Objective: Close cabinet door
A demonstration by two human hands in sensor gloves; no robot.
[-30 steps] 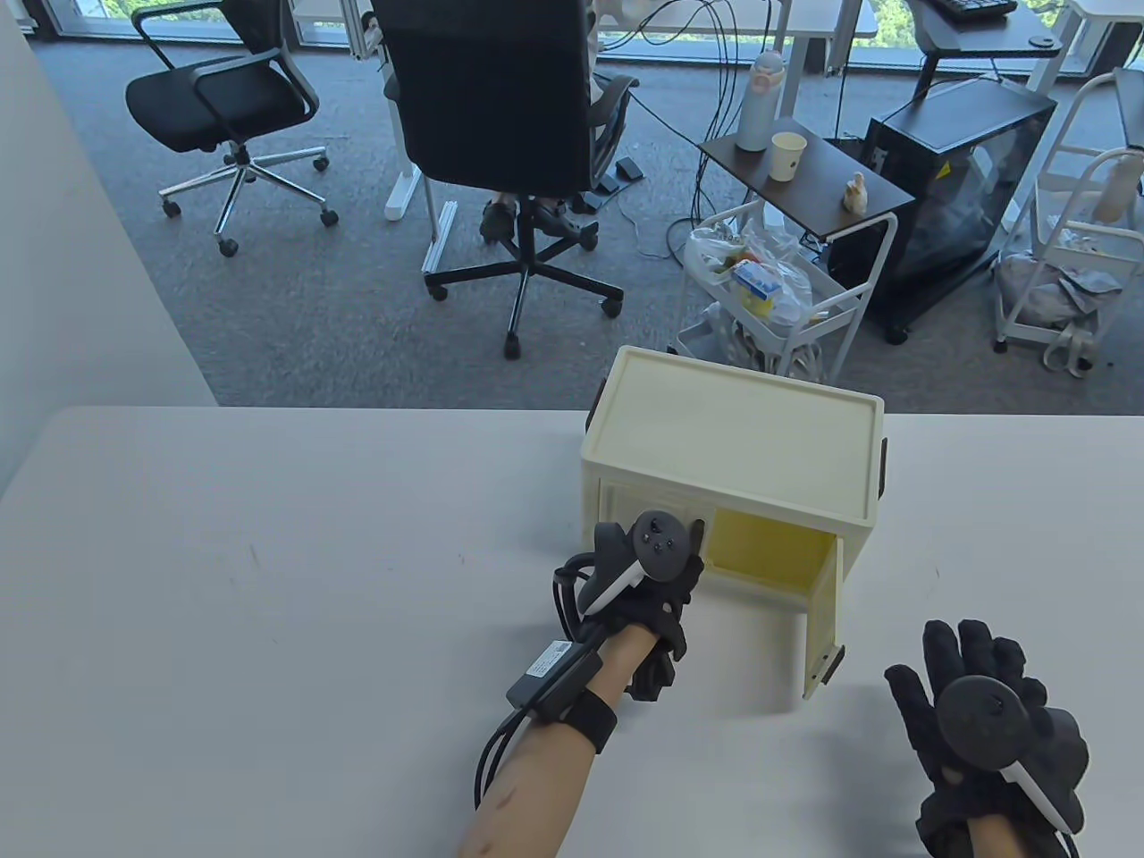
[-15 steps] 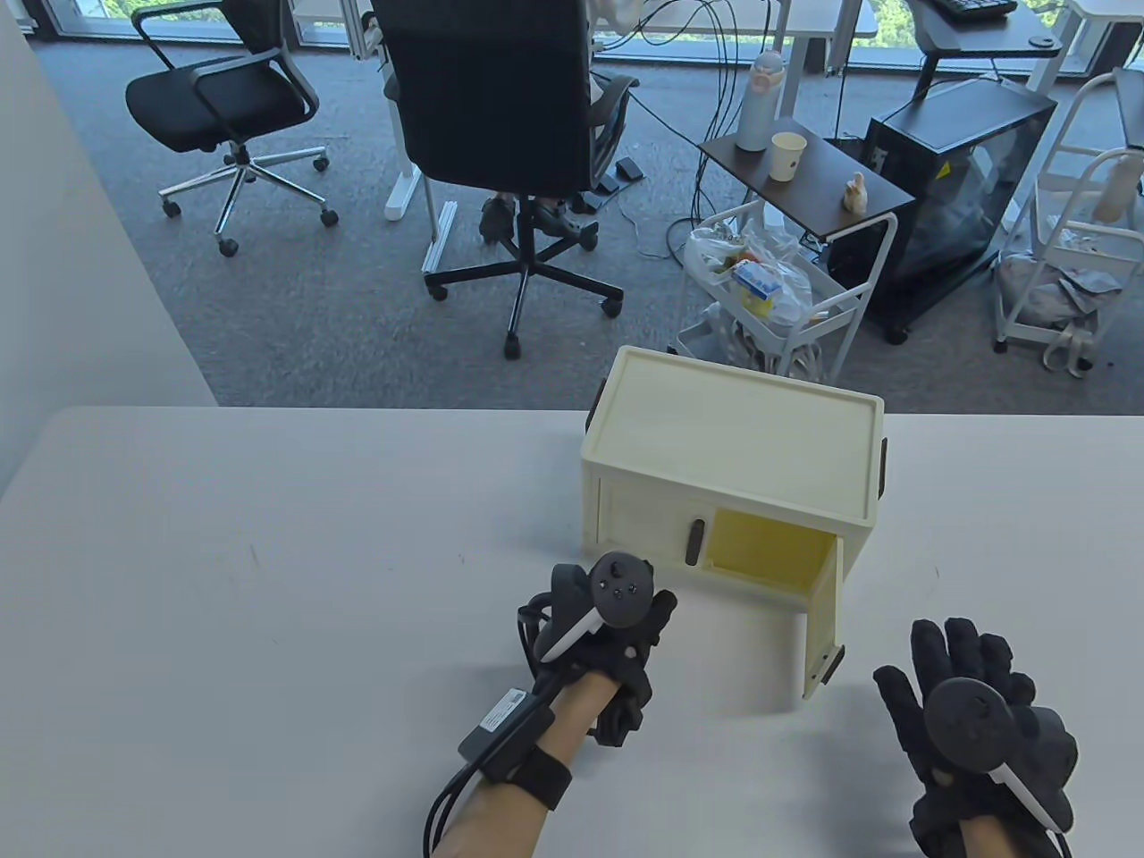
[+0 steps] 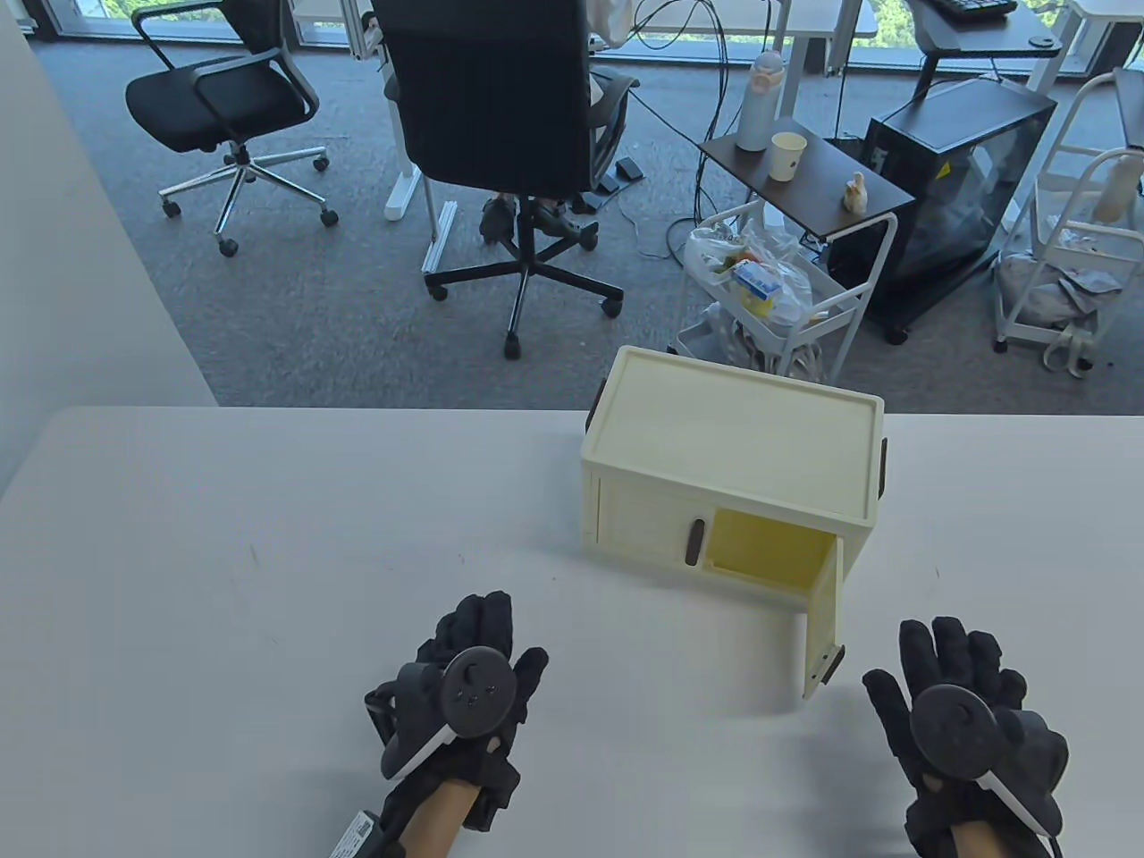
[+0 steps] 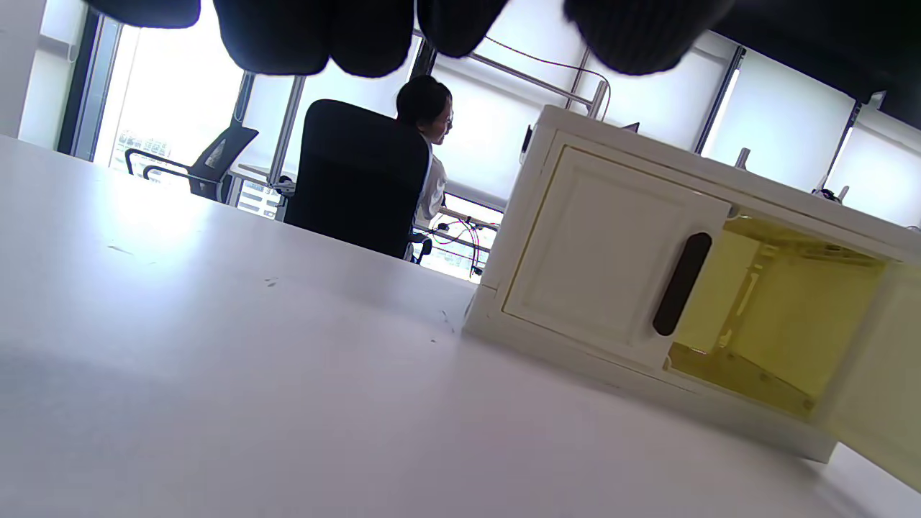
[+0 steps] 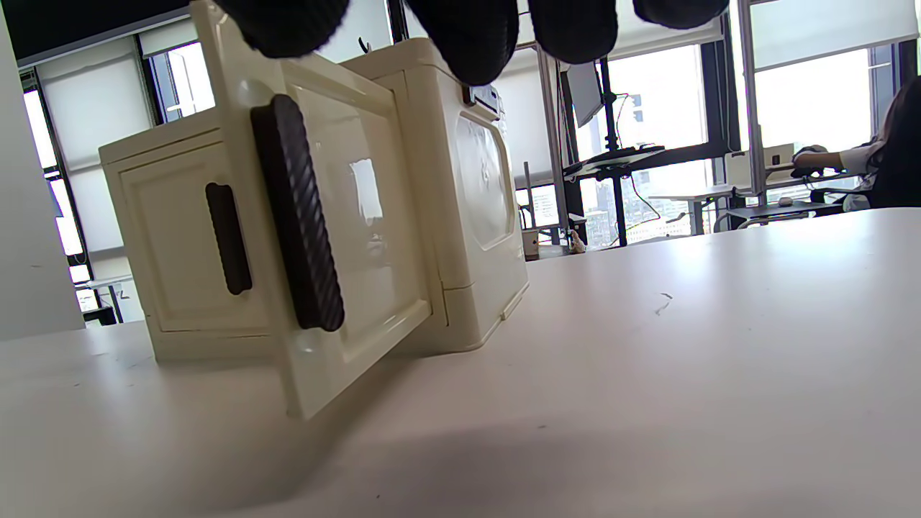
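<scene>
Office floor beyond the white table (image 3: 223,554): grey carpet, black swivel chairs (image 3: 500,116), a trolley (image 3: 778,295) stuffed with bags, a side table (image 3: 804,179) carrying a bottle and a paper cup. Near the far table edge, right of centre, a cream toy cabinet (image 3: 733,447). Left door (image 4: 611,252) shut flush, dark handle (image 4: 680,284) upright beside the gap. Right door (image 3: 822,626) swung wide toward the camera, yellow interior (image 3: 769,545) exposed, ribbed black handle (image 5: 298,216) on the outer face. Left hand (image 3: 465,706) low over the table, well apart from the cabinet, fingers extended and loosely together, holding nothing. Right hand (image 3: 965,724) near the open door's free edge, not touching, fingers spread, palm down, holding nothing.
</scene>
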